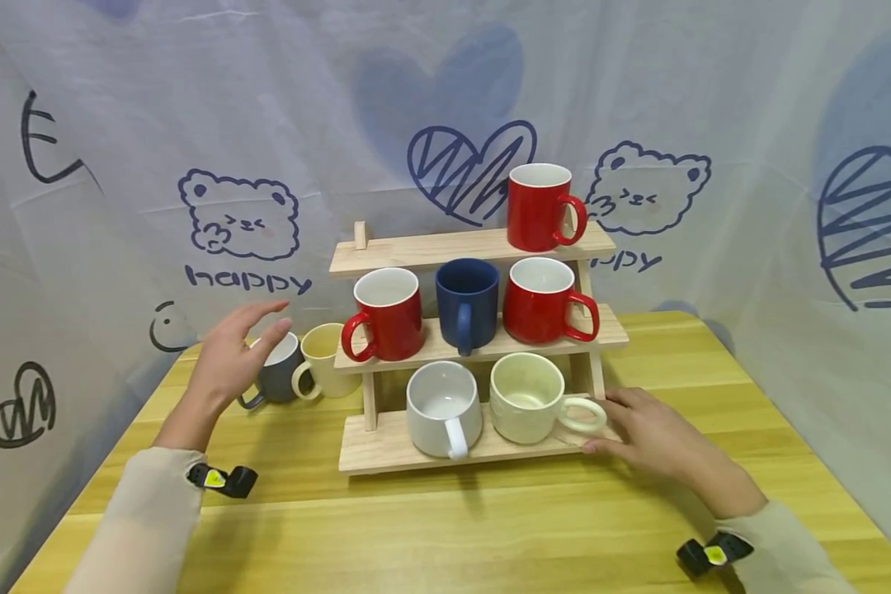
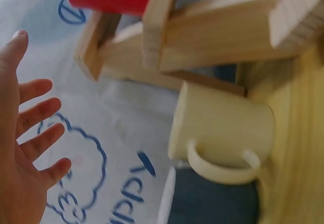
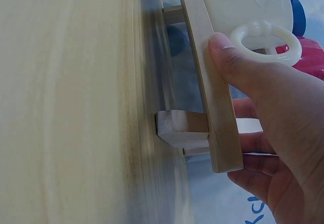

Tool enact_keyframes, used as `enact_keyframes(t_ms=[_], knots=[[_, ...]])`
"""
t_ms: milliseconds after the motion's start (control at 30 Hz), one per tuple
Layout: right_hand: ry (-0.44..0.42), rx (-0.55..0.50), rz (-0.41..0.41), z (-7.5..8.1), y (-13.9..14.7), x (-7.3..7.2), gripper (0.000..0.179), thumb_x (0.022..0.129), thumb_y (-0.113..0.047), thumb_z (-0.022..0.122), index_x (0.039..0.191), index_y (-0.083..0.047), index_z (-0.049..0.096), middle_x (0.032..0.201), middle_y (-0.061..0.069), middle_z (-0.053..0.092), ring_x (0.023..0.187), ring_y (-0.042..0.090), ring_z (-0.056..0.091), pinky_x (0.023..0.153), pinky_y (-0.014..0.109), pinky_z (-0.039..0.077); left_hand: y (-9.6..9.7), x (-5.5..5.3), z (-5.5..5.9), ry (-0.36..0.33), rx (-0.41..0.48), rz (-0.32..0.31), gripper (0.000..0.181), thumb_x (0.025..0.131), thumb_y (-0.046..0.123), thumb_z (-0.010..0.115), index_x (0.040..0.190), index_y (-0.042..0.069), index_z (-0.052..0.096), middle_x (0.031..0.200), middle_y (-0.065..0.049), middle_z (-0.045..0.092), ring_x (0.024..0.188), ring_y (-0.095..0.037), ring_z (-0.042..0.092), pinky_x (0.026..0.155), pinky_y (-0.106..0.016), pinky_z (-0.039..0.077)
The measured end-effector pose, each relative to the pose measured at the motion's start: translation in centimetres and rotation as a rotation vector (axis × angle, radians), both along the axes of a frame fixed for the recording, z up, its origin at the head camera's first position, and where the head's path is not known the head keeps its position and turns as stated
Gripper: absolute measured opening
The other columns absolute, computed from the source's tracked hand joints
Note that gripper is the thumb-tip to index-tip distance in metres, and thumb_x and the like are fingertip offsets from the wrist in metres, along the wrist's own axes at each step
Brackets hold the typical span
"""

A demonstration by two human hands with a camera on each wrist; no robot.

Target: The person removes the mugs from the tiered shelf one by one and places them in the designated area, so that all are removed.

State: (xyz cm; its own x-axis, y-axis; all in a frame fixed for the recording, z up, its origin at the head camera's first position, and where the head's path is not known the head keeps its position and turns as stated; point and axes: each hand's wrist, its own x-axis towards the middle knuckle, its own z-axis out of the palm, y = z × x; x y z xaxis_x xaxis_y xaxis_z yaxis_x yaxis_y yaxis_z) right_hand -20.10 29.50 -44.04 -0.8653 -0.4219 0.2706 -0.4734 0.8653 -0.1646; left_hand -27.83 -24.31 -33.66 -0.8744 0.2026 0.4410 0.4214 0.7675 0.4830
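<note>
A three-tier wooden mug rack (image 1: 423,250) stands on the table. My right hand (image 1: 653,437) grips the right end of its lowest board; the right wrist view shows the thumb on the board's front face (image 3: 215,97) and the fingers behind. My left hand (image 1: 226,359) is raised left of the rack, holding nothing, its fingers (image 2: 40,110) spread. Below and beside it a dark grey mug (image 1: 278,375) and a pale yellow mug (image 1: 325,356) stand on the table. The lowest tier bears a white mug (image 1: 438,421) and a cream mug (image 1: 523,404) near my right hand.
A red mug (image 1: 397,326), a navy mug (image 1: 466,301) and another red mug (image 1: 535,309) line the middle tier. One more red mug (image 1: 532,210) is at the top tier's right. Behind the wooden table (image 1: 490,528) hangs a printed curtain (image 1: 327,99).
</note>
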Motion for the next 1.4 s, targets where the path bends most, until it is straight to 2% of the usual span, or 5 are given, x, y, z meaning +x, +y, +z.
enact_keyframes(t_ms=[267, 433, 733, 933, 1400], knots=[[0.007, -0.004, 0.004, 0.0, 0.0, -0.1, 0.074, 0.081, -0.064, 0.067, 0.126, -0.006, 0.065, 0.121, 0.014, 0.06, 0.11, 0.036, 0.058, 0.092, 0.054, 0.049, 3.5, -0.5, 2.7, 0.088, -0.105, -0.111, 0.05, 0.099, 0.043, 0.055, 0.137, 0.011, 0.056, 0.138, -0.014, 0.053, 0.129, -0.037, 0.044, 0.105, -0.061, 0.034], [-0.024, 0.004, -0.014, -0.1, 0.0, -0.1, 0.077, 0.081, -0.067, 0.064, 0.128, -0.006, 0.064, 0.123, 0.014, 0.059, 0.112, 0.036, 0.057, 0.094, 0.054, 0.048, 6.2, -0.8, 4.5, 0.077, -0.13, -0.152, 0.051, 0.097, 0.045, 0.058, 0.138, 0.015, 0.055, 0.14, -0.011, 0.052, 0.131, -0.033, 0.044, 0.106, -0.06, 0.034], [-0.027, -0.001, -0.005, -0.2, 0.0, -0.1, 0.077, 0.081, -0.067, 0.064, 0.128, -0.005, 0.064, 0.122, 0.015, 0.06, 0.111, 0.036, 0.057, 0.092, 0.055, 0.049, 10.8, -1.8, 7.2, 0.097, -0.168, -0.282, 0.058, 0.096, 0.053, 0.054, 0.14, 0.016, 0.054, 0.139, -0.009, 0.052, 0.13, -0.03, 0.044, 0.108, -0.055, 0.034], [-0.016, 0.006, -0.004, 0.1, 0.1, -0.6, 0.078, 0.082, -0.066, 0.065, 0.129, -0.004, 0.063, 0.123, 0.016, 0.059, 0.112, 0.037, 0.056, 0.093, 0.055, 0.048, 14.4, -2.3, 9.1, 0.116, -0.231, -0.313, 0.058, 0.096, 0.051, 0.056, 0.142, 0.017, 0.052, 0.142, -0.009, 0.05, 0.132, -0.029, 0.041, 0.109, -0.051, 0.034], [-0.02, 0.009, 0.005, 0.0, 0.2, -0.2, 0.076, 0.082, -0.065, 0.065, 0.128, -0.005, 0.064, 0.122, 0.015, 0.06, 0.111, 0.037, 0.057, 0.093, 0.055, 0.048, 21.6, -3.3, 11.2, 0.074, -0.29, -0.365, 0.062, 0.094, 0.057, 0.055, 0.143, 0.021, 0.052, 0.144, -0.005, 0.047, 0.133, -0.023, 0.039, 0.11, -0.043, 0.035]])
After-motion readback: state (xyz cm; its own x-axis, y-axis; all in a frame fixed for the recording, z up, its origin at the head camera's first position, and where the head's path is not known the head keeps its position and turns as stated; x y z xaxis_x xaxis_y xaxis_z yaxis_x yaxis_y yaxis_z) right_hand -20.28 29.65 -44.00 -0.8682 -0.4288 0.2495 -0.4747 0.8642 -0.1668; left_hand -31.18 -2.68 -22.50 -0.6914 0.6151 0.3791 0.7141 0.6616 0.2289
